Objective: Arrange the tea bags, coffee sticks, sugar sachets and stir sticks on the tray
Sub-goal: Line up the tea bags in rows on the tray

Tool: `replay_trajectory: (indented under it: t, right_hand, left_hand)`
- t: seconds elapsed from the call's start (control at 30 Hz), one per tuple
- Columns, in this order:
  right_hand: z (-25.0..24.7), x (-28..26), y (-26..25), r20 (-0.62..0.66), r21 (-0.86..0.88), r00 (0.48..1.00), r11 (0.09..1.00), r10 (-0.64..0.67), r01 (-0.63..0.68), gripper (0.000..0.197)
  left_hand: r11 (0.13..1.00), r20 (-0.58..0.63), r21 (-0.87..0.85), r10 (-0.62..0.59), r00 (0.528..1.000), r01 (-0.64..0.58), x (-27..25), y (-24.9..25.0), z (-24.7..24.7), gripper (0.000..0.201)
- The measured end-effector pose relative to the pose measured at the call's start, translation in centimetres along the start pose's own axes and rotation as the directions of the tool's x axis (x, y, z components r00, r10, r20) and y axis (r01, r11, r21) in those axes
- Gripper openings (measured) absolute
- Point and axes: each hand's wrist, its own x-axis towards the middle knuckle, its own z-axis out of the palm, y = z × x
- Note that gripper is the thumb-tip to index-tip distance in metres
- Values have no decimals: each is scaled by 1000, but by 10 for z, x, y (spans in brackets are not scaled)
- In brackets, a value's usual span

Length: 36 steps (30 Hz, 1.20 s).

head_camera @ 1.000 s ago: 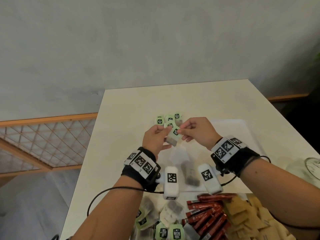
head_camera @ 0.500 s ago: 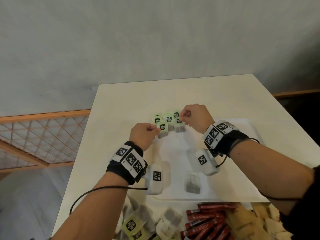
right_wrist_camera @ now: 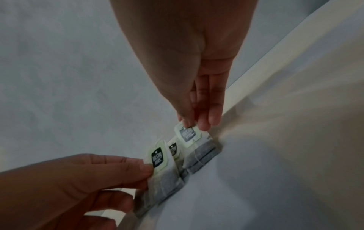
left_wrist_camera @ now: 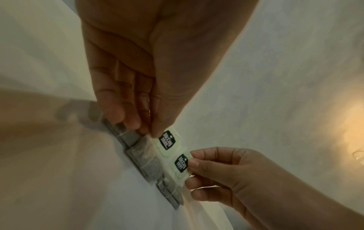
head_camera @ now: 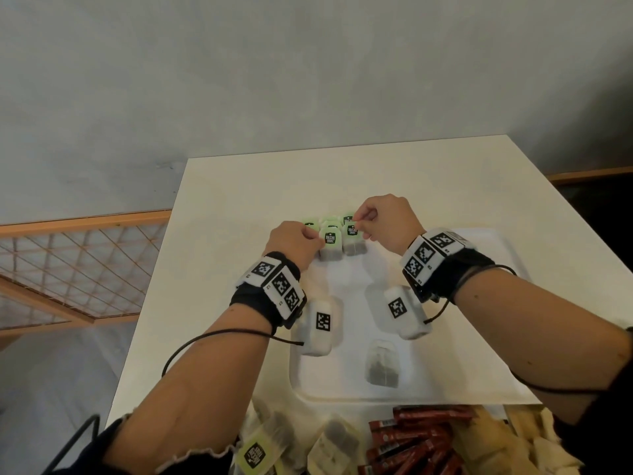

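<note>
Several tea bags with green tags stand in a row at the far left of the white tray (head_camera: 445, 337). My left hand (head_camera: 317, 238) (left_wrist_camera: 153, 133) pinches the tag of the front left tea bag (head_camera: 330, 246) (left_wrist_camera: 149, 157) between thumb and fingertips. My right hand (head_camera: 358, 228) (right_wrist_camera: 189, 124) pinches the tag of the tea bag beside it (head_camera: 352, 240) (right_wrist_camera: 202, 154). Both bags touch the tray floor. One more tea bag (head_camera: 382, 368) lies flat near the tray's front edge.
On the table in front of the tray lie loose tea bags (head_camera: 263, 447), red coffee sticks (head_camera: 411, 440) and brown sugar sachets (head_camera: 534, 440). The white table (head_camera: 239, 186) ends at a grey wall; a wooden lattice (head_camera: 68, 269) stands to the left.
Both hands went from holding one raised tea bag together to the far row on the tray. Each now pinches the tag of its own bag, set down there.
</note>
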Motion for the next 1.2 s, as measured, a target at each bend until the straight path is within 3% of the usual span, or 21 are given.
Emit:
replay_trajectory:
  t: [0.17,0.3,0.4,0.5,0.57,0.67,0.87,0.97,1.07,1.13,1.2]
  right_hand:
    - [0,-7,0,-9,34,999,999,32,-32,13]
    - [-9,-39,-7,-35,-38,999,999,-16,15,28]
    - [-15,-83,-14,182,-137,983,989,-22,48,29]
    - [-13,-126,-15,429,-313,900,948,79,66,47]
    - [-8,-147,-12,464,-427,875,901,141,81,61]
    - [-3,-164,-9,435,-489,882,870,181,63,69]
    - [1,-183,-16,421,-299,867,943,268,-146,63]
    - [2,-193,-22,445,-291,868,952,221,-94,53]
    - [2,-204,-26,413,-221,900,974,140,-51,32]
    - [1,-210,-29,381,-156,919,987,99,-41,19]
    - [-2,-216,-33,327,-108,943,994,67,-33,21]
  left_hand:
    - [999,-18,6,-32,999,32,-2,5,1,12]
    - [1000,-44,-7,6,999,-6,-23,9,-4,29]
    - [989,34,93,112,993,-115,-56,6,-5,28]
    - [951,180,246,143,973,-185,-98,-2,-7,20]
    - [936,248,290,127,960,-199,-122,-10,-13,20]
    - [920,353,316,114,928,-233,-156,-19,-26,23]
    - [870,487,385,92,869,-308,-210,-31,-31,37]
    - [772,483,548,24,876,-323,-226,-36,-21,53]
    - [594,430,733,-24,903,-332,-235,-41,-6,58]
    - [571,404,751,0,915,-332,-236,-44,0,53]
    - [581,389,744,27,921,-331,-235,-47,2,50]
